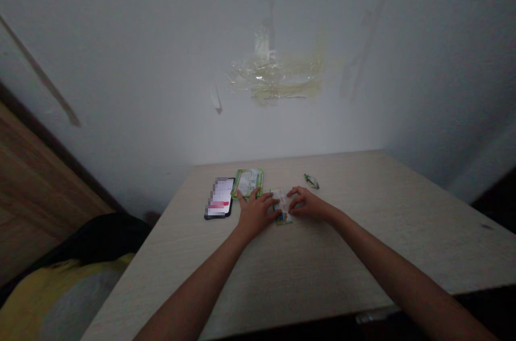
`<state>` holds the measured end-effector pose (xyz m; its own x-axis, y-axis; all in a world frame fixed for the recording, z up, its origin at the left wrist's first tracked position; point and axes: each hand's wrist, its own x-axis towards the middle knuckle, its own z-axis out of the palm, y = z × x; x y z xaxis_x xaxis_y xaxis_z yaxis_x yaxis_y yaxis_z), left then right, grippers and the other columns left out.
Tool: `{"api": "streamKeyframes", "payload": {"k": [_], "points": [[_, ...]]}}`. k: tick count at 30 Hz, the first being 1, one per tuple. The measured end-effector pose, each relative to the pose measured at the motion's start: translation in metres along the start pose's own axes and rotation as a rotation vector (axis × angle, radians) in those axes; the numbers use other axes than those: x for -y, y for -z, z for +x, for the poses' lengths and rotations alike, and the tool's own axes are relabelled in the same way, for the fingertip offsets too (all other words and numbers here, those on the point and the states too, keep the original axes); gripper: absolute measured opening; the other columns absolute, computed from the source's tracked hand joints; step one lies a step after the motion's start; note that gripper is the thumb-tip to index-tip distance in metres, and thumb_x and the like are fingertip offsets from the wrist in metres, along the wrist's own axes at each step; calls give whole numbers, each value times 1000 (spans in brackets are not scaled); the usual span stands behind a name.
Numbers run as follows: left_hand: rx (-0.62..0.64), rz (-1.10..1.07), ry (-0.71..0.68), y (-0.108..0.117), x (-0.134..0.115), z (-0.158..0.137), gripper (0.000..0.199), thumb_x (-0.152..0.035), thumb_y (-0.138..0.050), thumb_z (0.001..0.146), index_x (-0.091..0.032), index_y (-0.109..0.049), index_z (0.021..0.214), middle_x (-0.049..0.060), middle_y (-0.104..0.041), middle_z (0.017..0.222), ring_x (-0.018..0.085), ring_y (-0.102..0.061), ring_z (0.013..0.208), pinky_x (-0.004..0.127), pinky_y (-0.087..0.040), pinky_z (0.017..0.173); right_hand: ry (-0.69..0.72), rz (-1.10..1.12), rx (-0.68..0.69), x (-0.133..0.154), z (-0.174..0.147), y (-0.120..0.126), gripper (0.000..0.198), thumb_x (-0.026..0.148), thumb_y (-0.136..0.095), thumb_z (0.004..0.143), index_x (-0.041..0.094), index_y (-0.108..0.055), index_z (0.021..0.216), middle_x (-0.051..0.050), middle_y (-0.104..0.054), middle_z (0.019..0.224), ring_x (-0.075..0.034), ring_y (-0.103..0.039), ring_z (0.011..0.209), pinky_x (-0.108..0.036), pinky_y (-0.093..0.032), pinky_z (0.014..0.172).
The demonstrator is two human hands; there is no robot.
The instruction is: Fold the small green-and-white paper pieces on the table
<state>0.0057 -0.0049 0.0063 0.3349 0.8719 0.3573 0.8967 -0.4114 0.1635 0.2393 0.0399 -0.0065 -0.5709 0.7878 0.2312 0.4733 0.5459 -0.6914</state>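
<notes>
A narrow printed paper slip (284,218), white with coloured patches and a green edge, lies on the table between my hands. My left hand (256,215) rests with spread fingers, some of them on the slip's left side and others reaching the lower edge of a green-and-white printed packet (248,182). At the slip's right edge, my right hand (308,205) has its fingers bent and apart, with nothing visible gripped in them. Whether those fingertips touch the slip is hard to make out.
Left of the packet lies a phone (220,198) with its screen lit. A small crumpled green wrapper piece (312,181) sits beyond my right hand. The pale wooden table (363,185) meets a wall (161,88) with old tape. Yellow and grey fabric (68,298) is at lower left.
</notes>
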Motion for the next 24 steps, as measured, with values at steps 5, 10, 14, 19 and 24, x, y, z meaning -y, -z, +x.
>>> {"api": "streamKeyframes", "payload": {"k": [5,10,14,19,24], "points": [[1,6,2,0,0,0,31,-54,-59,83,-46,-64,113,-4,-61,131,37,-35,135,80,9,101,32,12,53,-4,-3,1,13,32,-77,70,23,-77,79,-8,-56,120,-24,-52,115,-41,-36,107],[11,-11,-14,0,2,0,33,-56,-56,84,-45,-63,114,-5,-61,131,37,-34,135,81,10,99,6,55,64,-5,-4,1,19,39,-79,67,23,-77,77,-7,-57,117,-23,-53,114,-39,-38,105],[5,-12,-15,0,1,0,33,-56,-56,84,-45,-63,114,-5,-61,131,37,-34,135,80,10,100,1,61,94,-2,-5,3,22,41,-81,64,23,-77,76,-7,-57,118,-25,-51,116,-41,-37,105],[20,3,2,1,0,0,33,-55,-58,83,-45,-63,114,-4,-60,132,37,-33,135,79,10,101,27,53,139,6,-7,7,18,38,-81,66,24,-78,76,-7,-56,120,-24,-50,116,-41,-33,108],[28,-12,20,1,1,1,33,-53,-57,84,-45,-63,115,-3,-60,132,36,-33,135,77,12,102,37,51,153,10,-9,8,18,37,-82,65,24,-78,76,-6,-56,121,-24,-50,116,-39,-34,107]]}}
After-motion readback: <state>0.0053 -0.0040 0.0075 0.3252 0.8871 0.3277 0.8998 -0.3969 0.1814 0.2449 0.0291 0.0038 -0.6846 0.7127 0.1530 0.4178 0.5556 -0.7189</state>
